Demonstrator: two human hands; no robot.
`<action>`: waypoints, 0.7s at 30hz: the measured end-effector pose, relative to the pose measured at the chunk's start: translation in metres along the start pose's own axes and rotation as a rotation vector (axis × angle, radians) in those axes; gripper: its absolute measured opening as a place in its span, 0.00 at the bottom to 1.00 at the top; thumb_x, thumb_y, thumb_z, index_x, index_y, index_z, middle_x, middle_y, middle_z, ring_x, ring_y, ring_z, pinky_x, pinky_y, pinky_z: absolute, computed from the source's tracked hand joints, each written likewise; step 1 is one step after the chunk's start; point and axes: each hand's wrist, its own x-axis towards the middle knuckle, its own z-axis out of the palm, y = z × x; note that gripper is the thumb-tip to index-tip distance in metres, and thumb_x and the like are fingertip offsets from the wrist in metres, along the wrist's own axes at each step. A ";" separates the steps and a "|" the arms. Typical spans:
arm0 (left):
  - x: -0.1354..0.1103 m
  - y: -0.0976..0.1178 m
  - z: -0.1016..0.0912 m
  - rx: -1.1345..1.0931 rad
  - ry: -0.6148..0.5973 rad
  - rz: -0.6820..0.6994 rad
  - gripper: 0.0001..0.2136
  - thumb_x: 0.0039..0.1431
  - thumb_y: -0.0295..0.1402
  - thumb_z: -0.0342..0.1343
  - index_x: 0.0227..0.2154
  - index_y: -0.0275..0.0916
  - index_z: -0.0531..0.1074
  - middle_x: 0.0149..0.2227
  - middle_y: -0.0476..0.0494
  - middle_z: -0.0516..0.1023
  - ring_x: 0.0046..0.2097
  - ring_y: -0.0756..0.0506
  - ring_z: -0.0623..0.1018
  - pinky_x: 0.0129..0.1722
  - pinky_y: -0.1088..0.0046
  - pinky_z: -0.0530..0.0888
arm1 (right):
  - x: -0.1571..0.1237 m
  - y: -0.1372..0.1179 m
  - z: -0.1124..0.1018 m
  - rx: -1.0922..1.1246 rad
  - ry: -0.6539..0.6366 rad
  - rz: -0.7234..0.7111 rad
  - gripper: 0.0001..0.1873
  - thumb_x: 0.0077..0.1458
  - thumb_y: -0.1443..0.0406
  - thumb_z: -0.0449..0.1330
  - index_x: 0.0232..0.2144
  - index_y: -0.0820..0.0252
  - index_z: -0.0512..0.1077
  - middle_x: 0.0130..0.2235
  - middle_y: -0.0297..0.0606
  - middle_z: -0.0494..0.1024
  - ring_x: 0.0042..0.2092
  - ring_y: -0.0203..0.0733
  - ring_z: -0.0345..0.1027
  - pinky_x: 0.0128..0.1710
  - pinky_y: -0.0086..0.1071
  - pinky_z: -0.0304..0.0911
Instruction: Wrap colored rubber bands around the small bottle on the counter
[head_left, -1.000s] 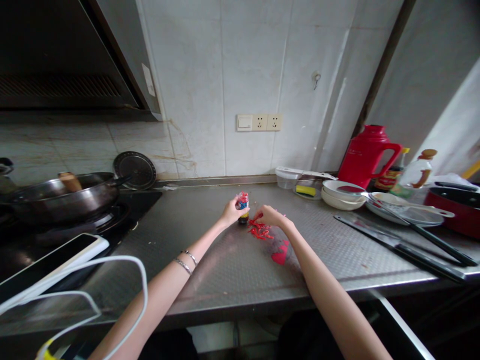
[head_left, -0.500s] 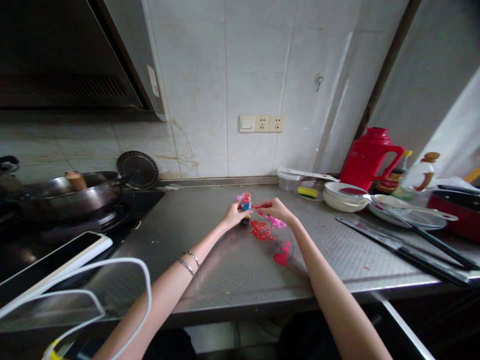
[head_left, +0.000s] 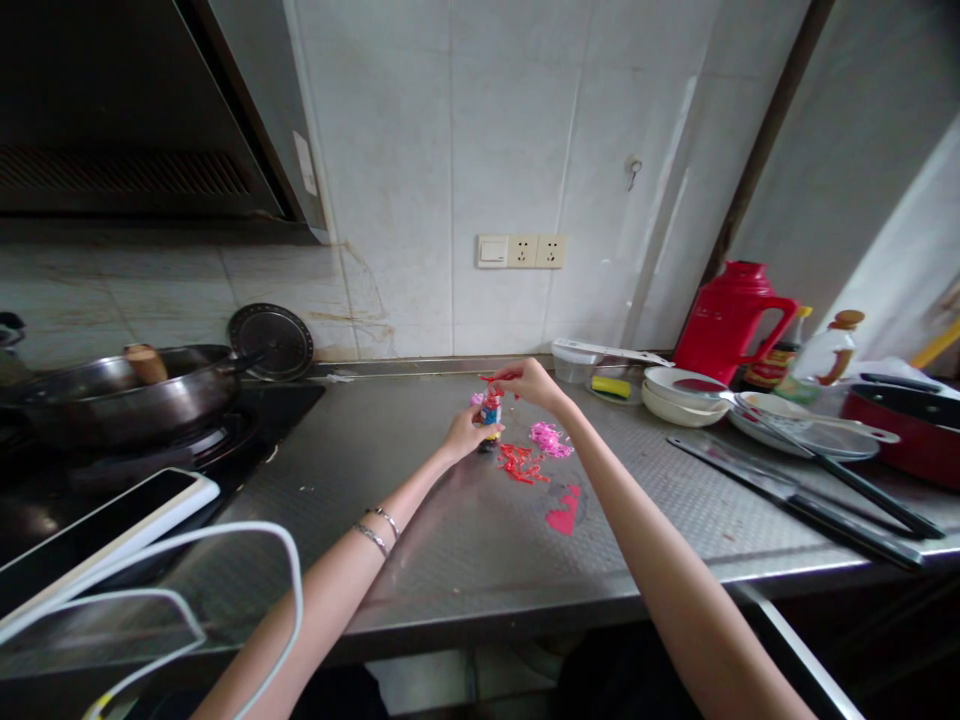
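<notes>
My left hand point(head_left: 465, 436) is wrapped round a small bottle point(head_left: 491, 408) with a blue label and red bits at its top. Right above the bottle's mouth, my right hand point(head_left: 531, 382) pinches a thin red strip point(head_left: 487, 379). On the counter just right of the bottle lies a loose heap of red strips point(head_left: 520, 464). Beside it is a pile of pink strips point(head_left: 550, 440). Nearer me rests a flat red piece with a jagged edge point(head_left: 562, 512). Something small and pink point(head_left: 476, 399) shows behind the bottle, partly hidden.
On the left are a stove with a steel pan point(head_left: 142, 395) and a white device point(head_left: 112, 540) trailing a white cable point(head_left: 289, 560). To the right stand white bowls point(head_left: 686, 405), a red thermos jug point(head_left: 724, 325), a cleaver-like knife point(head_left: 750, 485) and a red pot point(head_left: 900, 430).
My right hand has moved left and up, from beside the bottle to above its mouth, carrying a red strip. My left hand still holds the bottle in about the same place.
</notes>
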 end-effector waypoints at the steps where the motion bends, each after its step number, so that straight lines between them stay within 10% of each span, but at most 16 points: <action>1: 0.000 0.000 0.000 0.001 0.001 0.005 0.14 0.44 0.36 0.63 0.34 0.34 0.72 0.31 0.44 0.78 0.33 0.47 0.76 0.35 0.73 0.71 | 0.002 -0.001 0.001 -0.071 -0.003 -0.019 0.11 0.44 0.64 0.59 0.29 0.66 0.78 0.26 0.37 0.77 0.25 0.34 0.65 0.24 0.25 0.60; 21: -0.003 0.008 -0.002 -0.025 -0.022 -0.001 0.15 0.44 0.33 0.63 0.37 0.34 0.73 0.31 0.43 0.78 0.34 0.46 0.77 0.36 0.71 0.72 | 0.013 -0.005 0.003 -0.398 -0.176 -0.064 0.07 0.45 0.70 0.59 0.23 0.64 0.77 0.27 0.39 0.77 0.34 0.39 0.67 0.35 0.26 0.60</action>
